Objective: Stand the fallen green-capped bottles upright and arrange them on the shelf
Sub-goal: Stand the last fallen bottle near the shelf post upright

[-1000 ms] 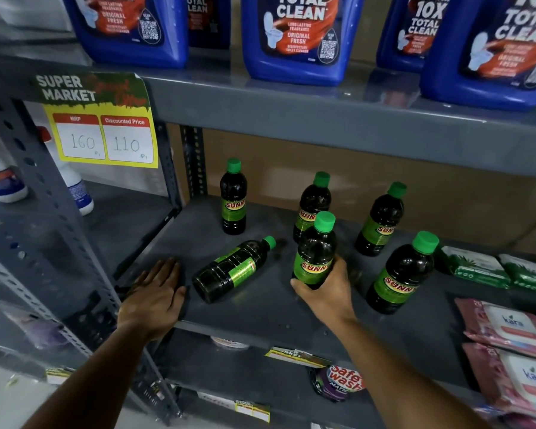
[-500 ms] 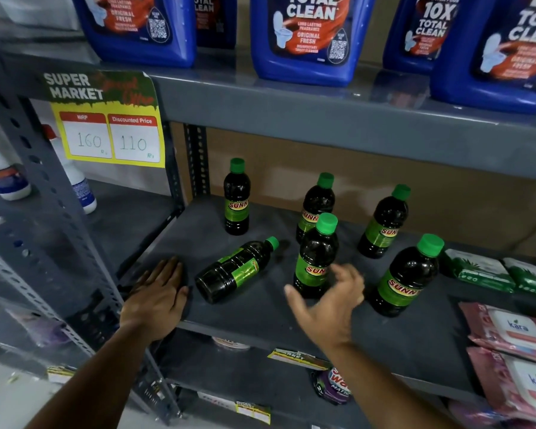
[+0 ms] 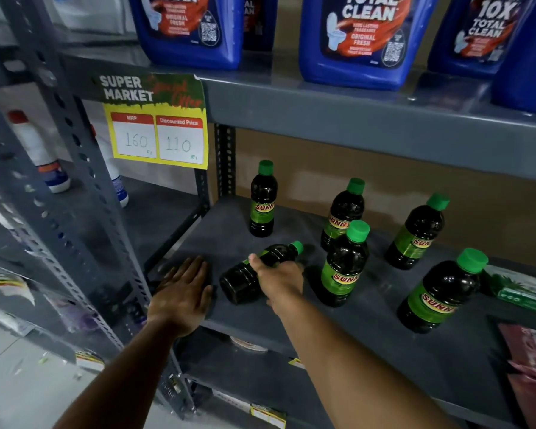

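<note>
One dark green-capped bottle (image 3: 245, 278) lies on its side on the grey shelf (image 3: 384, 345), cap pointing right and back. My right hand (image 3: 280, 278) is wrapped over its middle, thumb on top. My left hand (image 3: 183, 292) rests flat, fingers spread, on the shelf's front left corner, just left of the fallen bottle's base. Several more bottles stand upright: one at the back left (image 3: 263, 199), one at the back middle (image 3: 342, 212), one in front of it (image 3: 344, 264), one at the back right (image 3: 416, 233) and one at the front right (image 3: 441, 292).
Blue cleaner jugs (image 3: 365, 38) stand on the shelf above, whose edge carries a yellow price tag (image 3: 157, 131). Green packets (image 3: 520, 289) and pink packs (image 3: 529, 360) lie at the right. White bottles (image 3: 41, 153) stand in the left bay behind a perforated upright (image 3: 84, 187).
My right hand let go of the upright middle bottle, moved left and closed over the fallen bottle. My left hand stayed flat on the shelf corner.
</note>
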The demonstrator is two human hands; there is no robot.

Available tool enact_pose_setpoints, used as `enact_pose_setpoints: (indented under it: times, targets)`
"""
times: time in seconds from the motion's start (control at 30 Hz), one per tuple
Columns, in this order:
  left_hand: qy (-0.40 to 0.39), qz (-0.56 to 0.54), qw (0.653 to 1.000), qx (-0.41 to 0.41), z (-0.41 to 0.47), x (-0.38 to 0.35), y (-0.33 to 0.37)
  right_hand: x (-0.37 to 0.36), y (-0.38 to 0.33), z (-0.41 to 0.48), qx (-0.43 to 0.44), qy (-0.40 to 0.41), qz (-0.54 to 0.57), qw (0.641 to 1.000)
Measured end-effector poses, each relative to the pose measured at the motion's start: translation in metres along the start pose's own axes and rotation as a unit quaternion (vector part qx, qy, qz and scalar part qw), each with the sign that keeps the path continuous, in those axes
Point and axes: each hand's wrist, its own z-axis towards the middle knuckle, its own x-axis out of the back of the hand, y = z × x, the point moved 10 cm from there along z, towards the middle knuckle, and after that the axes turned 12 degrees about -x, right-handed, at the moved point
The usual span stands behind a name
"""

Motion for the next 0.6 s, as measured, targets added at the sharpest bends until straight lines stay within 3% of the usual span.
enact_pose_setpoints:
  times: [0.17,0.27,0.4,0.6]
  targets:
    - [0.013,0.003,1.000,0.001,0.000,-0.001,-0.002,-0.008,0.006,0.002,-0.037,-0.019,0.107,0.993]
    - [0.014,-0.008,1.000,-0.002,0.000,0.000,-0.001,0.006,-0.015,-0.013,0.108,0.034,0.108,0.988]
    - [0.016,-0.008,1.000,-0.004,0.000,0.001,0.000,0.001,-0.052,-0.051,0.328,0.014,0.029,0.944]
    - [0.028,-0.003,1.000,-0.004,-0.001,0.005,0.003,-0.020,-0.053,-0.072,0.429,0.007,-0.083,0.899]
